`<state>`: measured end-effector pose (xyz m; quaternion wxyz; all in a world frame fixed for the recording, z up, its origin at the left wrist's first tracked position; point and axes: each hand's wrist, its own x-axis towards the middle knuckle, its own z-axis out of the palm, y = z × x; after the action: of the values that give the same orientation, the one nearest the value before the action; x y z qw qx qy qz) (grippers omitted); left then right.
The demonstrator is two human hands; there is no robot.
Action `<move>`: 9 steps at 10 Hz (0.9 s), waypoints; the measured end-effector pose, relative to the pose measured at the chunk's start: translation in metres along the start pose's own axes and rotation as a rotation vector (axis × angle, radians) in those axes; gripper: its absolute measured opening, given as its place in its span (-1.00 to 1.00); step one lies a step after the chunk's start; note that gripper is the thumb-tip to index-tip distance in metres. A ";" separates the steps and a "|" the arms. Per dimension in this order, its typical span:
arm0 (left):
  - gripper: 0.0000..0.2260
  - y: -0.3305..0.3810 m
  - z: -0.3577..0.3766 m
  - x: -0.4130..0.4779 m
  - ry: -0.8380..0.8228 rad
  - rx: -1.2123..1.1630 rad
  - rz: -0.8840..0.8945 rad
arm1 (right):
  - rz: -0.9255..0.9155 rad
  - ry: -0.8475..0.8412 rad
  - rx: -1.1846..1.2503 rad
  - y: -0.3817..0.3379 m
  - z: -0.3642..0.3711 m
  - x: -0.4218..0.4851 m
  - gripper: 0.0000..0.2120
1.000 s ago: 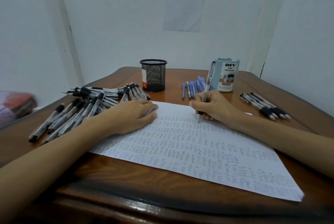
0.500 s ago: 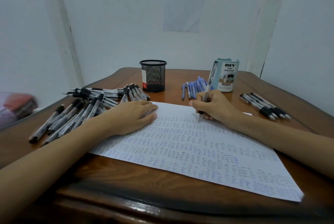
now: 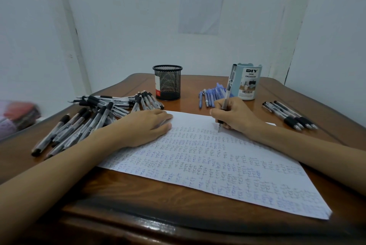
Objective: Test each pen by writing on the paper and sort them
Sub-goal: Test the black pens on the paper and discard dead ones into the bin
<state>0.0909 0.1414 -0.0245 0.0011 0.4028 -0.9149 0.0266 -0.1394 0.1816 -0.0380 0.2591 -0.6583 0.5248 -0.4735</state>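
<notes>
I see the right hand (image 3: 233,115) at about 1 o'clock on the paper (image 3: 217,165). Its fingers (image 3: 217,111) pinch a clear-barrel pen (image 3: 229,86) low on its dark grip, with the tip down on the sheet at the top of the written rows. The pen stands near upright, and its top end crosses in front of the light-blue desk organizer (image 3: 248,82) at 1 o'clock on the counter (image 3: 138,195).

The left hand (image 3: 146,128) lies palm down on the paper's 10 o'clock corner, fingers (image 3: 164,118) straight and close together, holding nothing. The paper lies slanted on the counter, mostly filled with small blue and dark marks.

- Loose pile of black-grip pens (image 3: 85,120) at 9–10 o'clock, overlapping, just left of the left hand.
- Row of blue pens (image 3: 212,94) at 12 o'clock, just left of the organizer.
- Small group of black pens (image 3: 289,114) at 2 o'clock, well apart from the pile.
- Black mesh cup (image 3: 167,82) at 11–12 o'clock; I can't tell what's inside.
- Printed sheet (image 3: 201,1) on the wall at 12 o'clock, text too small to read.
</notes>
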 end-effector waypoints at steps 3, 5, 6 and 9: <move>-0.54 0.001 -0.001 -0.001 -0.002 -0.004 -0.002 | -0.021 0.046 -0.043 0.001 0.000 0.001 -0.61; -0.54 0.001 -0.001 -0.002 -0.002 -0.002 0.001 | -0.063 0.064 -0.108 0.000 0.001 0.000 -0.60; -0.54 0.001 -0.001 -0.002 -0.003 0.000 0.003 | -0.032 0.090 -0.057 -0.001 -0.002 -0.002 -0.62; -0.54 0.001 -0.001 -0.001 -0.003 0.000 0.005 | 0.074 0.334 0.157 -0.013 -0.025 0.003 -0.70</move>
<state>0.0910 0.1425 -0.0238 -0.0005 0.4004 -0.9160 0.0258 -0.1556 0.1867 -0.0156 0.2362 -0.5286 0.5458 -0.6058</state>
